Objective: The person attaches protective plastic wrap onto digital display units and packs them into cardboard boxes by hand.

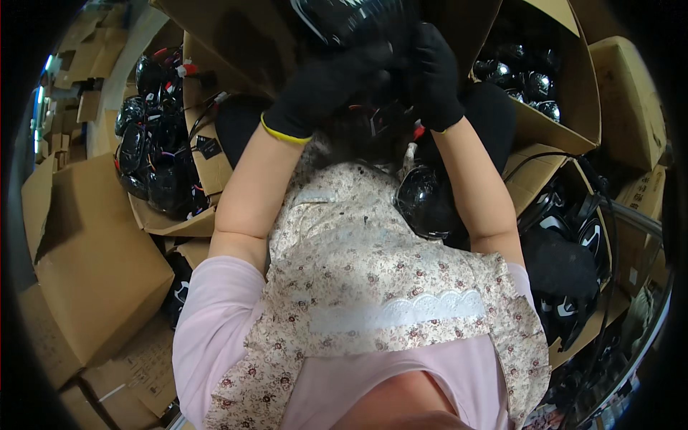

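Observation:
Both my hands wear black gloves and are up at the top of the view, close together over my lap. My left hand [333, 86], with a yellow cuff, has its fingers bent against the underside of a glossy black rounded housing [351, 20]. My right hand [436, 79] closes on the right side of that housing, thumb side up. The fingers are dark and partly blurred against the part. Below the hands, dark wiring with a red connector [419, 130] hangs near my lap. Another shiny black rounded housing [424, 202] lies on my flower-patterned apron [344, 236] by my right forearm.
At left, an open carton [172, 228] holds several black housings with wires [154, 154]. A carton [584, 129] at upper right holds more shiny black pieces. Black-and-white parts [555, 222] fill a box at right, beside a metal rail [634, 218]. A large brown carton [100, 265] stands at left.

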A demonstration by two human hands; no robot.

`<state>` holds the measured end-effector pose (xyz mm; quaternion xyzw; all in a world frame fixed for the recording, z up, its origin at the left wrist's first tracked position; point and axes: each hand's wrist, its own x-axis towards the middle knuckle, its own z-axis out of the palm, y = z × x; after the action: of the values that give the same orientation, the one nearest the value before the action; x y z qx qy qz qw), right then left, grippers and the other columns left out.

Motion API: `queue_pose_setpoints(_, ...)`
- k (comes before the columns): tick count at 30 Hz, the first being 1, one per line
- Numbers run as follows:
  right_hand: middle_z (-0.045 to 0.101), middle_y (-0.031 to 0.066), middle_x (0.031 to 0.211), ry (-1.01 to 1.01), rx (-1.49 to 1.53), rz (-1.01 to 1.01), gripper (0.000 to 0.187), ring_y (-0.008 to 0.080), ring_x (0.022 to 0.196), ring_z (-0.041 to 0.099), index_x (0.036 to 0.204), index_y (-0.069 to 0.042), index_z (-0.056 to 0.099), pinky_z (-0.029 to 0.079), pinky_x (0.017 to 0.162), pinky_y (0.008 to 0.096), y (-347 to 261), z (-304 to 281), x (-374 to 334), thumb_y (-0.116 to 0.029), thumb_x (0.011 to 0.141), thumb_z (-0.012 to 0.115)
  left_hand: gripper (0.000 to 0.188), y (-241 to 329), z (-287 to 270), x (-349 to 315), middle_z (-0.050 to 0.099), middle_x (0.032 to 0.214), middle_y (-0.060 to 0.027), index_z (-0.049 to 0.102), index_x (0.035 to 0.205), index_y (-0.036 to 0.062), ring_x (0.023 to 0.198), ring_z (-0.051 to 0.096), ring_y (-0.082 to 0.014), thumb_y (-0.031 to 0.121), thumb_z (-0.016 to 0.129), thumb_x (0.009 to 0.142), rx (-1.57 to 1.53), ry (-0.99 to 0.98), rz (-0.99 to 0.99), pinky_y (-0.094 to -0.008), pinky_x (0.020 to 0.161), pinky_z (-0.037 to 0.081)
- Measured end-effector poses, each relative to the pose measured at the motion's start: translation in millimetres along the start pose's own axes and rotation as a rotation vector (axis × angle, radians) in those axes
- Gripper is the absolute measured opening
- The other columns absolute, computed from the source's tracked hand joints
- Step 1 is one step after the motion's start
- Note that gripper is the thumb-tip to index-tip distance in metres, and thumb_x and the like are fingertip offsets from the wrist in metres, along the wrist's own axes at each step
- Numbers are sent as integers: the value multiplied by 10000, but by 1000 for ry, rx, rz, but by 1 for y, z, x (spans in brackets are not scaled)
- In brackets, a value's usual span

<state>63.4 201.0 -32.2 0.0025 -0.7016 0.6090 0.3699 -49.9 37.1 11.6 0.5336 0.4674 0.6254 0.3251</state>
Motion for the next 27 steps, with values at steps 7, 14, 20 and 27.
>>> queue_pose_setpoints(7, 569, 104, 1262, -536, 307, 391, 673, 221, 1121, 580, 1402, -65, 451, 512, 968, 376, -4, 22, -24, -95, 808, 765, 235, 100, -19, -16, 615, 1024, -24, 625, 1139, 56, 643, 389, -53, 217, 549, 987, -1007, 305, -142, -212, 567, 337)
queue_pose_setpoints(14, 415, 178, 1456, -836, -36, 90, 875, 377, 1378, 391, 1432, -168, 467, 376, 1120, 444, -25, 112, -55, -153, 659, 876, 187, 154, -64, -121, 531, 833, 20, 625, 1075, 55, 711, 405, -89, 178, 588, 940, -745, 819, 166, -235, 604, 352)
queue_pose_setpoints(20, 470, 217, 1356, -846, -261, -2, 883, 407, 1257, 489, 1339, -164, 554, 464, 1028, 464, -15, 148, -65, -56, 529, 889, 353, 106, -151, -311, 576, 1276, -69, 572, 1285, 56, 1084, 578, -174, 156, 605, 949, -273, 1418, -131, -275, 784, 531)
queue_pose_setpoints(27, 645, 124, 1010, -859, -5, 496, 410, 225, 986, 634, 1041, -53, 630, 513, 865, 355, 4, 142, -66, -181, 715, 843, 594, 142, -140, -340, 479, 1403, -168, 432, 1406, -3, 1201, 530, -290, 172, 687, 899, 1758, 1132, -669, -348, 926, 498)
